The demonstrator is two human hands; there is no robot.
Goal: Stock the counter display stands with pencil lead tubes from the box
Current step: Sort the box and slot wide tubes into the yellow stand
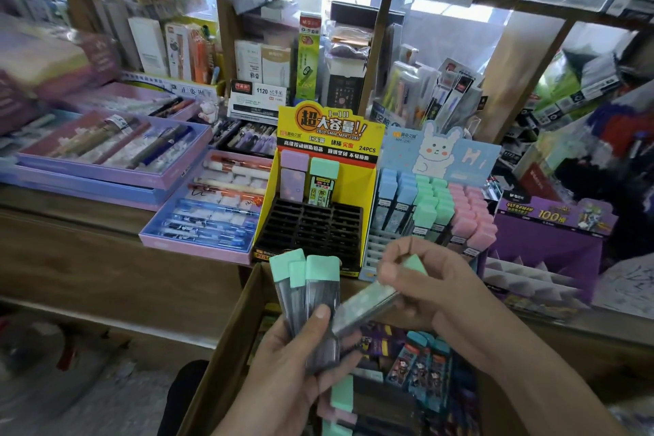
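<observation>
Head view: my left hand (300, 365) grips three tubes (320, 290) upright, my right hand (431, 290) pinches one tube (368, 308) slantwise; the stand (311, 230), slots empty, sits dead ahead, right nearer.

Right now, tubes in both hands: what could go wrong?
1. The left hand grips a loose fan of green-capped tubes, and the right hand pinches a single tube against them. Pulling it free may drop the others into the box.
2. The black grid in the yellow stand has narrow slots. A tilted tube could jam or knock the three standing tubes.
</observation>
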